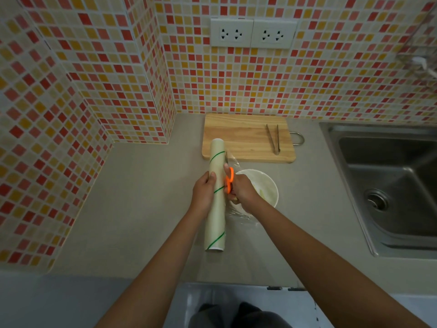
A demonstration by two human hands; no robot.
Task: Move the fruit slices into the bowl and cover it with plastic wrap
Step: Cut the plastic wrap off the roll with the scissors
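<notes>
The left hand (205, 192) gripped the roll of plastic wrap (216, 197) around its middle, fingers (212, 178) curled over the top of the tube, which lay lengthwise away from the person, its far end over the near left corner of the wooden cutting board (246, 138). Just to the right of the roll, the right hand (243, 192) held orange-handled scissors (229, 183), fingers closed through the loops and the blades pointing away along the roll's right edge. A clear sheet of film (241, 218) stretched from the roll across the white bowl (267, 190), which sat on the grey counter (142, 185) under and right of the right hand. Pale fruit slices (261, 192) showed dimly inside the bowl. Metal tongs (273, 138) lay on the board, and a steel sink (390, 185) stood well to the right.
</notes>
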